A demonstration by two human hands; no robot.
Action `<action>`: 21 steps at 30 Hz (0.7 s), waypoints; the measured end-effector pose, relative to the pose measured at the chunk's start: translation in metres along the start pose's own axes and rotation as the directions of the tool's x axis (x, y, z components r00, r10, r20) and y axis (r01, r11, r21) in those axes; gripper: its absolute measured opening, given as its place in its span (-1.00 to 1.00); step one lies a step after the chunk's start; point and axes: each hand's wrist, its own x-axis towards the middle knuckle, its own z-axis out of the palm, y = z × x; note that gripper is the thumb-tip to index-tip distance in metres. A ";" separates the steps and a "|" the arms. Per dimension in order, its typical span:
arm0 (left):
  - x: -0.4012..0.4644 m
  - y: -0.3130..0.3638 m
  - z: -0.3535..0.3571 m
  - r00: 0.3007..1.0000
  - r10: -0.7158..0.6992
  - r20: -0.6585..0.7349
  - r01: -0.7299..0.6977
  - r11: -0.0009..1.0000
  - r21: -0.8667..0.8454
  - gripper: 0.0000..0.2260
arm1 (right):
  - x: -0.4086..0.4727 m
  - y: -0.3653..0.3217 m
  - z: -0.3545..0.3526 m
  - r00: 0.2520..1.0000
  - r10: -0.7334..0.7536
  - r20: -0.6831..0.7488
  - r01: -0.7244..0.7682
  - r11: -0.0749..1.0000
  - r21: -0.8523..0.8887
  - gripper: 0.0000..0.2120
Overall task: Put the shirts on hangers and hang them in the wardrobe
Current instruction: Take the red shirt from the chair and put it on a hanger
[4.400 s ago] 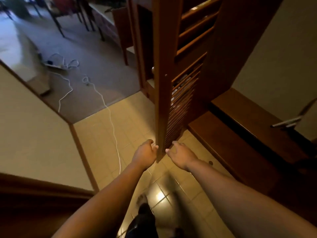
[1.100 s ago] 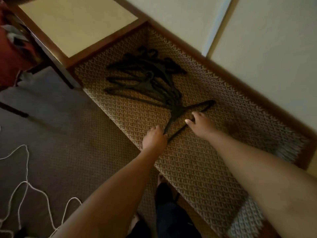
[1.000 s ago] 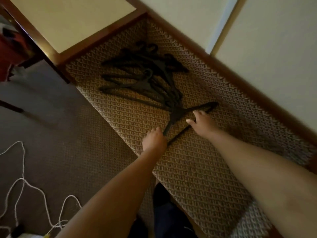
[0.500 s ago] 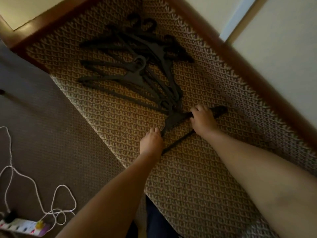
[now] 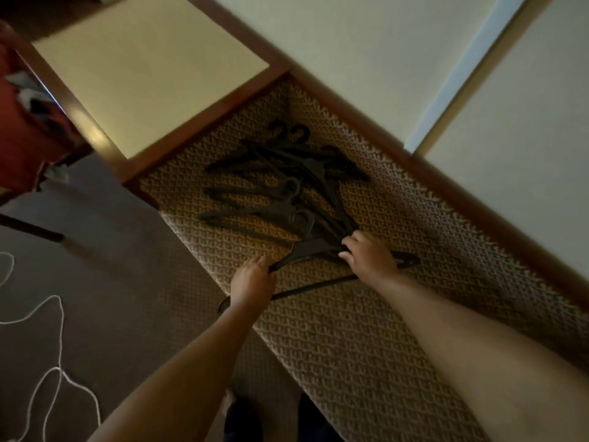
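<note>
Both hands clamp one black hanger [image 5: 314, 248] at the near edge of the hanger pile [image 5: 280, 180] on the woven mat [image 5: 350, 330]: left hand [image 5: 253, 287] curled round its left shoulder arm, right hand [image 5: 369, 258] curled over the right arm, probably to free it from the tangle. No shirts or wardrobe are in view; a white cord [image 5: 51, 346] trails over the carpet.

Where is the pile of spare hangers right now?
Head view, centre: the hanger pile lies on the woven rug, in the wall corner, just beyond the right hand.
</note>
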 end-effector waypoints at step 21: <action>0.104 -0.273 -0.302 0.909 0.242 -0.339 -0.245 0.969 0.036 -0.86 | 0.157 -0.354 -0.078 0.944 0.052 -0.325 -0.038 0.998 0.050 -0.69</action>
